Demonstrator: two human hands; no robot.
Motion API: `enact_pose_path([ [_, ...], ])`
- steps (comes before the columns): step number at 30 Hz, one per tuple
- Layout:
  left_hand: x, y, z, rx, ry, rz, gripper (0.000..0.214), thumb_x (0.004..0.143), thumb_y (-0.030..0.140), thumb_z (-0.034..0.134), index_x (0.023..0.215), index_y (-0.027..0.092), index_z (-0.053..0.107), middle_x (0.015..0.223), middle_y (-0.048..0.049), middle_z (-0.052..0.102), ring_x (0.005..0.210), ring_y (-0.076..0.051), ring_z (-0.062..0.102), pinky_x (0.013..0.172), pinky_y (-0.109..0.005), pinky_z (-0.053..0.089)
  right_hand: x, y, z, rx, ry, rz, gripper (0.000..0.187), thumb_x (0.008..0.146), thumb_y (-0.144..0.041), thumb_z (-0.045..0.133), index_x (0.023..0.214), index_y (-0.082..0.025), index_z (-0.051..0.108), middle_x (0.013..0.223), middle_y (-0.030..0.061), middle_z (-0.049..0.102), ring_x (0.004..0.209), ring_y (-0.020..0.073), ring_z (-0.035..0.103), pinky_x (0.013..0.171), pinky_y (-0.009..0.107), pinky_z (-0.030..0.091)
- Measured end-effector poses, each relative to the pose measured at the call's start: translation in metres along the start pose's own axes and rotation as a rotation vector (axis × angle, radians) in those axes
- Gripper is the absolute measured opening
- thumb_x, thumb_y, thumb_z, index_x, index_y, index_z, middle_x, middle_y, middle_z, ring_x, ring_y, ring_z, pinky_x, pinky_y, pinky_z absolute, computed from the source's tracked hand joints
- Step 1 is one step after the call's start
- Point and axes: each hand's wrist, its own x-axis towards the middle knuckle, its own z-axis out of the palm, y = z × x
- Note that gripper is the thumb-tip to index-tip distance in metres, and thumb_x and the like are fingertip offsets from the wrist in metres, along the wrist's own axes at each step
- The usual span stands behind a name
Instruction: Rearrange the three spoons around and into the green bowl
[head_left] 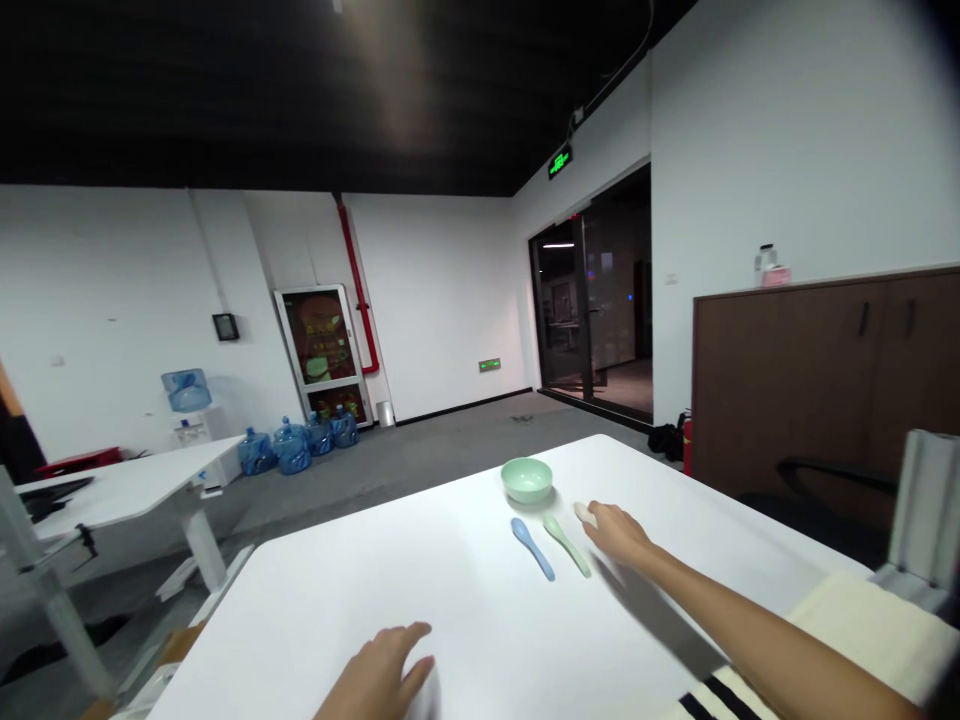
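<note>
Heads up, the main risk here is the little cluster right by your right hand (616,533). The small pale object (584,514) at your fingertips looks rounded, so one careless nudge could send it sliding or rolling across the smooth white table (420,610). It's also close in colour to the tabletop, so it could be easy to lose sight of.

The mint-green spoon (567,546) lies just beside your fingers, toward your left hand, with the blue spoon (532,549) right next to it. They're angled and close together, so a sideways sweep of your wrist could knock one into the other. The mint-green bowl (526,479) sits just ahead of both spoons and looks light, so a bump from your hand could shift it or tip it.

Your right arm is stretched forward with the fingers mostly extended and only slightly curled. The tips are on or right at the pale object, but I can't tell from here whether you're gripping it or only touching it. Your left hand (379,675) is open with loosely spread fingers, low by the near edge of the table, well apart from everything and holding nothing.
</note>
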Motion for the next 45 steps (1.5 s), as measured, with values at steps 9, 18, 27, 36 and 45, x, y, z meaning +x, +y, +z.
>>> enact_pose_path([
  [9, -0.001, 0.000, 0.002, -0.032, -0.003, 0.028, 0.055, 0.087, 0.058, 0.039, 0.132, 0.030, 0.053, 0.131, -0.0037, 0.060, 0.121, -0.025, 0.053, 0.103, -0.039, 0.040, 0.000, 0.005, -0.011, -0.022, -0.021, 0.118, 0.039, 0.090, -0.037, 0.043, 0.118, -0.015, 0.059, 0.108, 0.0165, 0.067, 0.094, 0.0247, 0.064, 0.073, 0.030, 0.040],
  [18, 0.004, -0.006, 0.007, -0.027, 0.001, 0.026, 0.056, 0.086, 0.062, 0.039, 0.132, 0.032, 0.053, 0.131, -0.0026, 0.060, 0.122, -0.026, 0.053, 0.102, -0.039, 0.040, 0.017, 0.009, -0.017, -0.106, -0.084, 0.112, 0.029, 0.085, -0.034, 0.051, 0.101, -0.015, 0.066, 0.110, 0.0173, 0.067, 0.097, 0.0263, 0.065, 0.071, 0.030, 0.043],
  [27, -0.002, -0.003, 0.001, -0.047, -0.006, -0.011, 0.055, 0.087, 0.059, 0.040, 0.132, 0.032, 0.053, 0.131, -0.0033, 0.060, 0.121, -0.026, 0.053, 0.102, -0.041, 0.040, 0.026, 0.022, 0.010, -0.087, -0.096, 0.155, 0.033, 0.086, -0.036, 0.050, 0.102, -0.013, 0.066, 0.109, 0.0181, 0.068, 0.092, 0.0249, 0.066, 0.068, 0.029, 0.043],
  [36, -0.002, 0.000, -0.003, -0.033, 0.013, 0.013, 0.053, 0.088, 0.059, 0.039, 0.132, 0.033, 0.053, 0.131, -0.0024, 0.061, 0.120, -0.026, 0.054, 0.102, -0.040, 0.041, 0.022, 0.012, -0.001, 0.014, 0.029, 0.021, 0.048, 0.092, -0.050, 0.036, 0.112, -0.015, 0.062, 0.110, 0.0161, 0.067, 0.098, 0.0265, 0.063, 0.074, 0.031, 0.042],
  [45, 0.004, -0.001, -0.004, -0.031, 0.098, 0.038, 0.053, 0.089, 0.058, 0.039, 0.133, 0.032, 0.052, 0.136, -0.0007, 0.057, 0.126, -0.025, 0.050, 0.105, -0.039, 0.040, 0.019, 0.001, -0.006, 0.134, 0.114, -0.162, 0.059, 0.091, -0.047, 0.039, 0.139, -0.012, 0.044, 0.139, 0.0156, 0.051, 0.128, 0.0272, 0.047, 0.103, 0.035, 0.035],
])
